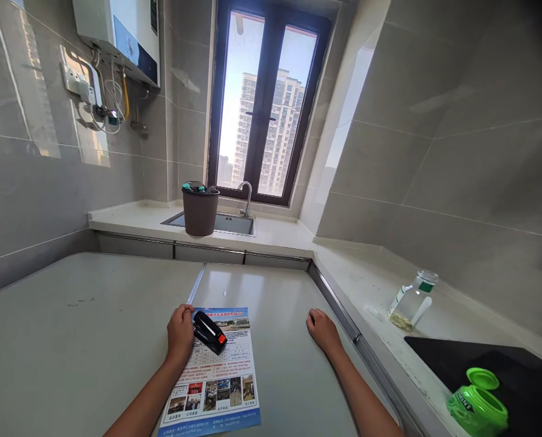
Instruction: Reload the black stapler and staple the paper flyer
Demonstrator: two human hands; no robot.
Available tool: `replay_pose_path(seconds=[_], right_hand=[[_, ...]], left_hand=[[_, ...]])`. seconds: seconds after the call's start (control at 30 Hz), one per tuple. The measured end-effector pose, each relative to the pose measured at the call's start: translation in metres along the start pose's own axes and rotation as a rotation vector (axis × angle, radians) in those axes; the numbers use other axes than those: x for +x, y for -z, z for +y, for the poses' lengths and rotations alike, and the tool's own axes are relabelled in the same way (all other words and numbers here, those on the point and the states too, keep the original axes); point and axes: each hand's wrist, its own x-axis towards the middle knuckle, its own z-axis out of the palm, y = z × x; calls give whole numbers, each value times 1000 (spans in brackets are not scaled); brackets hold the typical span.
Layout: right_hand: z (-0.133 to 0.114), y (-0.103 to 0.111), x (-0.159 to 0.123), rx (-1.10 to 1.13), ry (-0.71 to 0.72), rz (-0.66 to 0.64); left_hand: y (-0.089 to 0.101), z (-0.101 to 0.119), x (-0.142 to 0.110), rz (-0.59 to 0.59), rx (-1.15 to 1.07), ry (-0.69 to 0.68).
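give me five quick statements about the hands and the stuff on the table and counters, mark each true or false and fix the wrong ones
1. The black gadget is nearer the left hand than the right hand. True.
2. The right hand lies on the flyer. False: it is over the table, to the right of the flyer.
3. The green tub has its lid flipped open. True.
4. The clear jar stands in the sink. False: it stands on the white counter on the right.
5. The brown bucket is to the left of the tap as seen here. True.
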Motion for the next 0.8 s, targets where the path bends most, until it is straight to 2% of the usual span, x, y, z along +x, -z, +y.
replay_pose_path(seconds=[0.8], right_hand=[[-1,1,-1,31,-2,13]], left_hand=[[-5,-5,0,-18,-6,-32]])
